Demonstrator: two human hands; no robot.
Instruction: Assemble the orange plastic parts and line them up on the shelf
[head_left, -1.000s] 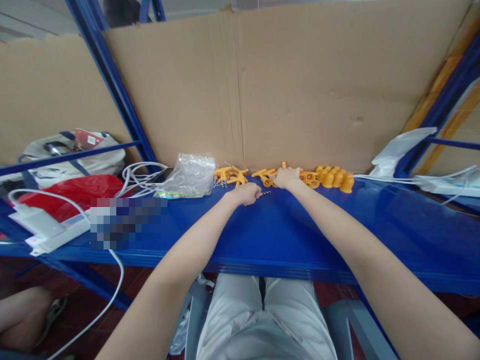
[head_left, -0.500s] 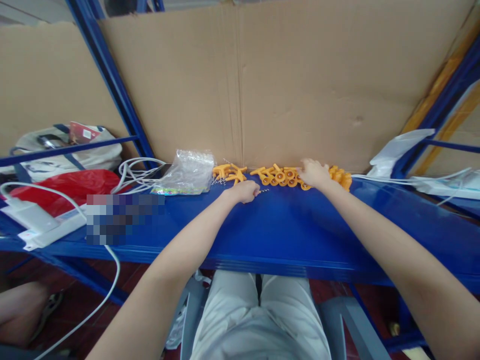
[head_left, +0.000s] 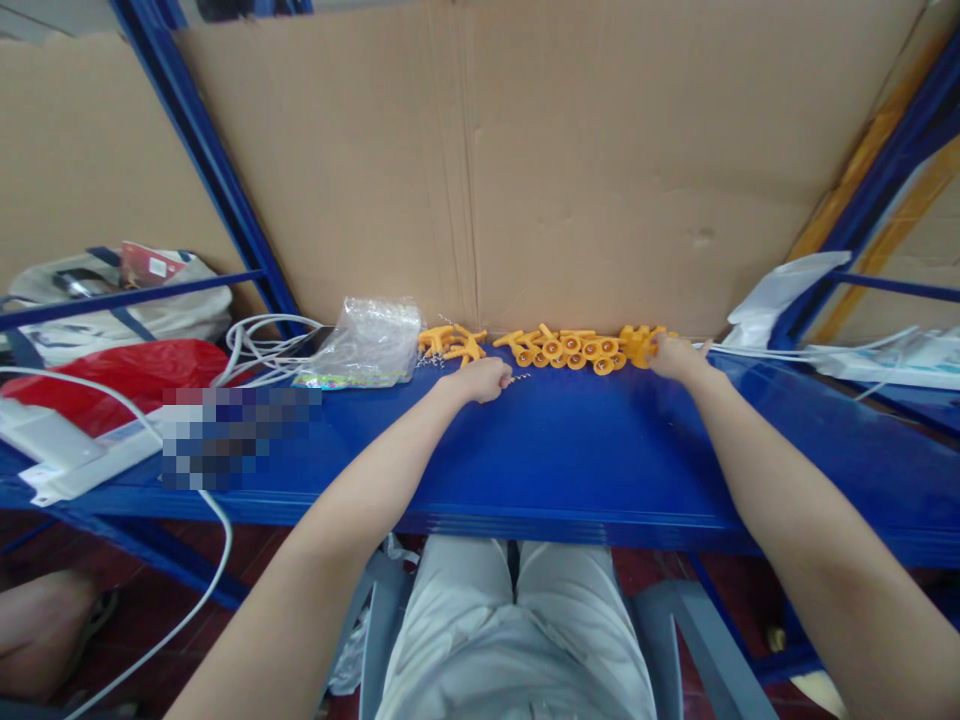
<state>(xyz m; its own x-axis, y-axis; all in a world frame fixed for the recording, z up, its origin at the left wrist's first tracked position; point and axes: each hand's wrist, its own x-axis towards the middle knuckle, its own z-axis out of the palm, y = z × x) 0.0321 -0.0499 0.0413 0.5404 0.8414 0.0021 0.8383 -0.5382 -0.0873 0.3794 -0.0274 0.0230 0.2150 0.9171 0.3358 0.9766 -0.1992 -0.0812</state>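
My left hand (head_left: 484, 380) is closed in a fist over the blue tabletop, holding a corkscrew (head_left: 520, 378). Its metal spiral points right from the fingers, while its handle is hidden in the fist. Farther right, my right hand (head_left: 679, 357) has its fingers closed at a cluster of yellow plastic pieces (head_left: 636, 342), seemingly pinching one; the fingertips are partly hidden. Between the hands lies a row of yellow parts with round, hollow ends (head_left: 574, 350). Behind my left hand is a small heap of yellow-handled corkscrews (head_left: 450, 342), with several metal spirals showing.
A clear plastic bag (head_left: 375, 340) lies left of the heap. Beyond it are white cables (head_left: 259, 340), a red bag (head_left: 150, 370) and a white power strip (head_left: 97, 460). A cardboard sheet (head_left: 585, 180) stands behind the blue table (head_left: 555, 460). Someone's leg (head_left: 45, 620) shows at lower left.
My right hand has moved right, from the round-ended yellow parts to the cluster at the right end. One round-ended part now sits nearer the front. My left hand still holds the corkscrew.
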